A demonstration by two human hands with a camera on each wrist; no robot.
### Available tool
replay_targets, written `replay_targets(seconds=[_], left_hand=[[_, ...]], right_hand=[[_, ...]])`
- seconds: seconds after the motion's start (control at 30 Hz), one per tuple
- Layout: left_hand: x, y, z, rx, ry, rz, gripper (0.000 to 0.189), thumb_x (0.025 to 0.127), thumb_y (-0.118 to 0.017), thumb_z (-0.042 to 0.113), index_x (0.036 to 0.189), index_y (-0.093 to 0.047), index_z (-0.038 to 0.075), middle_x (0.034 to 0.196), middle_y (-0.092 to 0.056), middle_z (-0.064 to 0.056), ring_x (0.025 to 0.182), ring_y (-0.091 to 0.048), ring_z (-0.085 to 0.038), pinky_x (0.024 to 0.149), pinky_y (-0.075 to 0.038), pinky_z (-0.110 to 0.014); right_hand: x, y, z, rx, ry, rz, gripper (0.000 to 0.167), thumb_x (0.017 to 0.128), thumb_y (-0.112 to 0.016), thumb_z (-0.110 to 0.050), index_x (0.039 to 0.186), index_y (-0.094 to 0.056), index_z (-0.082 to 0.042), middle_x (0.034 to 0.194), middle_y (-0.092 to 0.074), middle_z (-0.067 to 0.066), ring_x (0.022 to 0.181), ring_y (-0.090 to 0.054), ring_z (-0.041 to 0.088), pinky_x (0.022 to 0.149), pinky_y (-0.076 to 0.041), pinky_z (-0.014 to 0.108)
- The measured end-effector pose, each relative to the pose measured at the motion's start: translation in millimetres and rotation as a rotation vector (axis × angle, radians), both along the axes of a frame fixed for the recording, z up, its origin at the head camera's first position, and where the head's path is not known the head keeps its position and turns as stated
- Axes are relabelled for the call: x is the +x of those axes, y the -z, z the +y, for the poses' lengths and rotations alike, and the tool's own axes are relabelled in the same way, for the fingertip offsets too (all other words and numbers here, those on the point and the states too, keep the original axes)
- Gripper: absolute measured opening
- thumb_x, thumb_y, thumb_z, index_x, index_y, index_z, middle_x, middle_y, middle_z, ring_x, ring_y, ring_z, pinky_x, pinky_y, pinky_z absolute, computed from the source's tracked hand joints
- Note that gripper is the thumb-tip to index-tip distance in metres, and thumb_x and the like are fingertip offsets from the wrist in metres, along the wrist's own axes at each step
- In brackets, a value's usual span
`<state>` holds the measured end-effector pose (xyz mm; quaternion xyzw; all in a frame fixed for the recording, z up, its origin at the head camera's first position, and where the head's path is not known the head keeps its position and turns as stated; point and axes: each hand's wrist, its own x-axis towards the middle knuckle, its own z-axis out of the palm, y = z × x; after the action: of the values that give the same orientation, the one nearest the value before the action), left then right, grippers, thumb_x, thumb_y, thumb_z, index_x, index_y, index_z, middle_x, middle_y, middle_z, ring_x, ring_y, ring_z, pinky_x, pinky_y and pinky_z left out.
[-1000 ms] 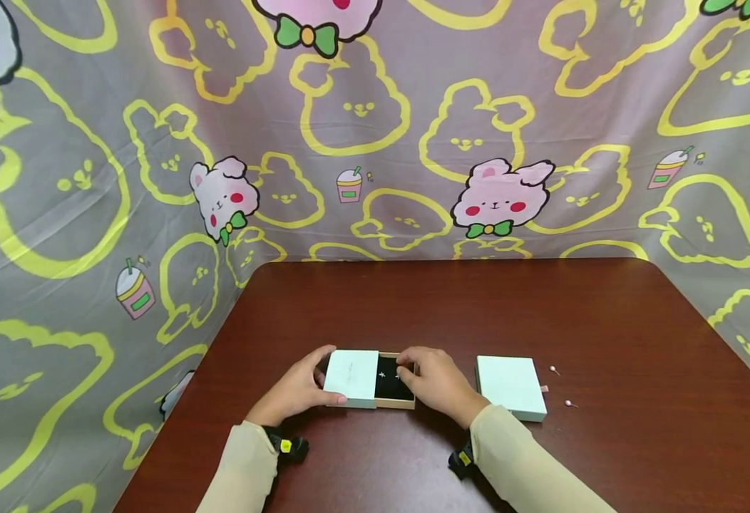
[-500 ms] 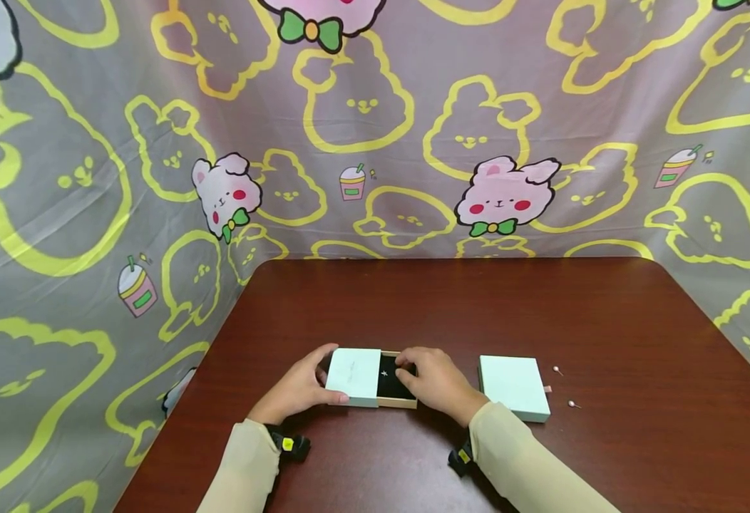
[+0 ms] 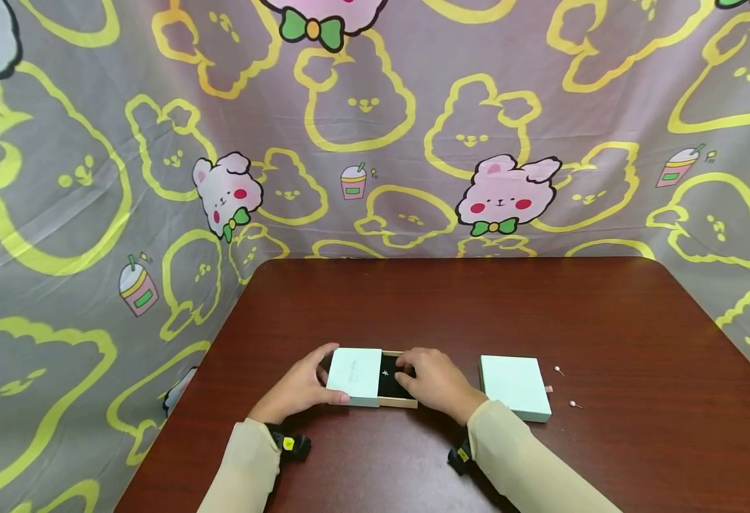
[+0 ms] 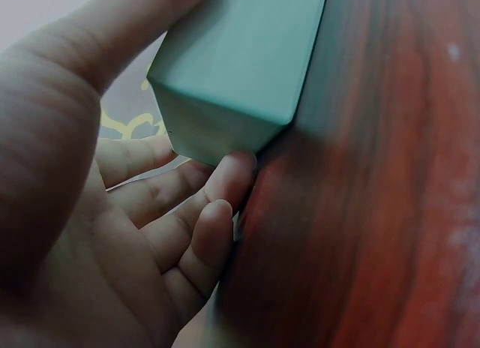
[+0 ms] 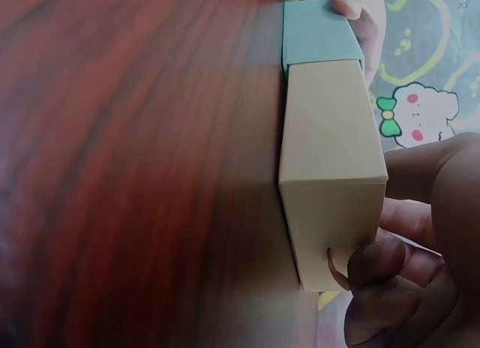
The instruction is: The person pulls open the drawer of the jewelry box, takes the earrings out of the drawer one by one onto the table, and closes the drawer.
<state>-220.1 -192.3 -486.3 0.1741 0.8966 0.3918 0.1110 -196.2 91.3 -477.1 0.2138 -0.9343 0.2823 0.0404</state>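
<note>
a pale green box [image 3: 354,376] is set flat on a red-brown table [image 3: 413,306], between a person's two hands, with its tan tray [image 3: 398,403] pulled partly out of the cover to the right. the cover is gripped by the left hand [image 3: 296,388], the thumb laid at the near corner and the fingers bent round the left end. the tray is lined with a black pad [image 3: 388,388], on which one small silver star [image 3: 385,372] is seen. over the pad's right part the thumb and fingers of the right hand [image 3: 435,379] are bent close together; whether anything is pinched cannot be told. at the tray's end a short ribbon [image 5: 337,271] is seen beside the curled fingertips. to the right, a second box [image 3: 514,387], closed, is placed, with a pink tab [image 3: 549,389] at its side. beyond it, two bead-headed pins [image 3: 572,404] are laid well apart from the hands.
</note>
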Motion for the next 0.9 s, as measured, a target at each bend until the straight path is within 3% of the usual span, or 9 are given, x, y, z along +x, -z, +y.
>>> replay_targets(seconds=[0.67, 0.9], left_hand=[[-1.4, 2.2, 0.0, 0.024, 0.011, -0.008, 0.104, 0.063, -0.092, 0.041, 0.147, -0.037, 0.013, 0.093, -0.057, -0.003, 0.076, -0.056, -0.019, 0.061, -0.047, -0.035], [-1.8, 2.8, 0.2, 0.026, 0.007, -0.003, 0.104, 0.063, -0.092, 0.041, 0.147, -0.037, 0.012, 0.093, -0.056, -0.003, 0.076, -0.055, -0.019, 0.062, -0.047, -0.035]], right_hand=[[0.4, -0.2, -4.1, 0.064, 0.003, 0.018, 0.019, 0.086, -0.073, -0.034, 0.096, -0.073, -0.018, 0.079, -0.056, -0.012, 0.069, -0.053, 0.007, 0.066, -0.046, 0.032], [1.7, -2.4, -4.6, 0.084, -0.016, 0.051, 0.018, 0.084, -0.076, -0.033, 0.094, -0.076, -0.018, 0.09, -0.063, -0.007, 0.076, -0.06, 0.01, 0.068, -0.048, 0.033]])
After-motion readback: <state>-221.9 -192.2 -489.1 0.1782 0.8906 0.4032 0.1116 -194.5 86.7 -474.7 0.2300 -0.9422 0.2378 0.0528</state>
